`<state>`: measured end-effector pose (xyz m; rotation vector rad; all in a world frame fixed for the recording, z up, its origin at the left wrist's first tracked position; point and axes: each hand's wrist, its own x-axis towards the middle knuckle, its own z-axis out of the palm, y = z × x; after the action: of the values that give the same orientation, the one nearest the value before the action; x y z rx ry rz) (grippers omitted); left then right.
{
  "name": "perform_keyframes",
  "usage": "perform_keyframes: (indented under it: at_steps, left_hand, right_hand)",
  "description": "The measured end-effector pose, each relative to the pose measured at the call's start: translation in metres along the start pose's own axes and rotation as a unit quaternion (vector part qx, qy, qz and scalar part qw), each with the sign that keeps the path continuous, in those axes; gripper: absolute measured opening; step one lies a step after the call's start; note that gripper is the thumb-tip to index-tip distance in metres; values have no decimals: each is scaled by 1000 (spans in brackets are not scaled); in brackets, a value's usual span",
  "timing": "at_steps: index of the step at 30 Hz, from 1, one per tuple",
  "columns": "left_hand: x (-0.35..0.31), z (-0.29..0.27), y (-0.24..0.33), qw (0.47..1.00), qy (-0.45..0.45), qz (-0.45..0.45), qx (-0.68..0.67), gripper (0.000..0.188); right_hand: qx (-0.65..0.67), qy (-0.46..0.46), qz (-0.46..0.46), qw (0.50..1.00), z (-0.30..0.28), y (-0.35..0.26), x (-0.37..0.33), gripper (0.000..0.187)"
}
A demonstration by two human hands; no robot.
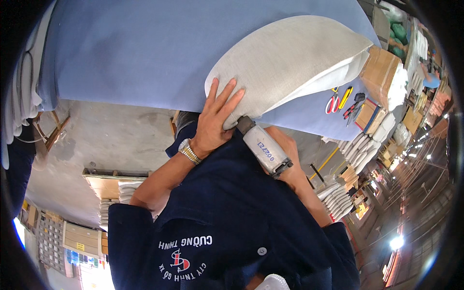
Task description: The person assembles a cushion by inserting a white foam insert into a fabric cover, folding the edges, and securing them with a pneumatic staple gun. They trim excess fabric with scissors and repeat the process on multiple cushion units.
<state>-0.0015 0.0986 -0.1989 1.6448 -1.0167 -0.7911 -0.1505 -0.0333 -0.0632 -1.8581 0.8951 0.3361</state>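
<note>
A curved padded panel [290, 60] in light grey fabric, with a white underside showing along its right edge, lies on a blue-covered table [130, 53]. Its narrow end juts past the table's near edge. My left hand [216, 113], with a metal-band watch on the wrist, grips that end, fingers spread over the fabric and the thumb by the rim. In my right hand [285, 145] is a grey staple gun [265, 149], its dark nose against or very close to the panel's near edge. The gun's body hides part of the right fingers.
Right of the panel lie red-handled scissors [332, 103], a yellow utility knife [345, 97] and a dark-and-red hand tool [355, 107]. A cardboard box [381, 71] stands beyond them. Stacked pale pads [360, 152] sit beside the table. At far left are more pads [21, 92] and another person's dark clothing.
</note>
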Motion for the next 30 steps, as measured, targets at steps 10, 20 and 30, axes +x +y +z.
perform_keyframes:
  at_steps: [10,20,30]
  left_hand:
    - [-8,25,6,996,-24,32,80,108]
    - [-3,43,26,975,25,99,197,85]
    - [19,24,54,837,-144,4,527,77]
  right_hand:
    - [36,77,-30,996,24,54,-27,43]
    - [113,225,-186,950,29,123,-62,48]
    - [212,366,-223,878,-71,253,-154,47]
